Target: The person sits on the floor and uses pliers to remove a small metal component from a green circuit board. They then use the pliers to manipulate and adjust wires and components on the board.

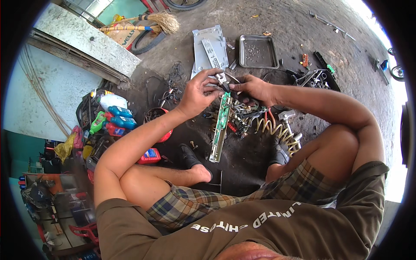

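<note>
I squat over a dirty concrete floor with both arms stretched forward. My left hand [200, 90] grips the top end of a long narrow green circuit board [220, 125], which hangs down toward my feet. My right hand [255, 88] holds pliers [223, 81] by their dark handles, the metal jaws at the board's upper end between my two hands. Both hands sit close together, almost touching.
A grey device casing [209, 50] and a metal tray [258, 51] with small bits lie ahead. Wrenches and tools [245, 117], a yellow coiled hose [277, 130], a red bowl [161, 119], spray bottles [113, 117] and a broom [149, 24] surround me.
</note>
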### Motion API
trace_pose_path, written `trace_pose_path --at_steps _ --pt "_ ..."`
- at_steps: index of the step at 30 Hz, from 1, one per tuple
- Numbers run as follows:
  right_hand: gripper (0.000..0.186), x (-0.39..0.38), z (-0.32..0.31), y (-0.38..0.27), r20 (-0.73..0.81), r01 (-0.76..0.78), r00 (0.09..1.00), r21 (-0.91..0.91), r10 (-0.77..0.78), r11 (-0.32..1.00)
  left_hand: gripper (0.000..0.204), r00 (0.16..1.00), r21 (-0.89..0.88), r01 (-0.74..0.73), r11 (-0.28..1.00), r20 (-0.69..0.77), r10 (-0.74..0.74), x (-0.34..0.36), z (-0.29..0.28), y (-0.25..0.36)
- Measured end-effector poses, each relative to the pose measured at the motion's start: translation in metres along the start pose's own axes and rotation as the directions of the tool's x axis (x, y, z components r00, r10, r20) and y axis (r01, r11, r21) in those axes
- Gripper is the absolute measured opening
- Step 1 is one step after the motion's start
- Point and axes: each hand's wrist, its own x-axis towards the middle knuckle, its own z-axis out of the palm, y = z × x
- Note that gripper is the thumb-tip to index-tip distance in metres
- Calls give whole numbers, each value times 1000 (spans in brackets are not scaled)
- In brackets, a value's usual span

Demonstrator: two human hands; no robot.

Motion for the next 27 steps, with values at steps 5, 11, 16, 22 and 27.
trace_pose_path --at_steps 5,11,16,22,27 --pt "21 -2 6 -6 71 -43 997 99 36 994 51 990 215 -108 971 -63 124 1 -6 5" --pt "20 1 3 -3 94 -60 995 166 45 984 48 974 356 -166 920 -88 209 0 -10 3" --pt "29 -1 10 -6 25 -48 999 106 46 993 41 979 406 -111 907 -111 169 0 -10 7" --pt "50 -3 12 -4 -92 124 987 -91 -132 988 38 980 420 -66 905 -145 139 5 -10 6" --pt "53 0 13 -5 -154 227 946 -317 -287 921 33 980 413 -35 910 -163 111 4 -8 8"
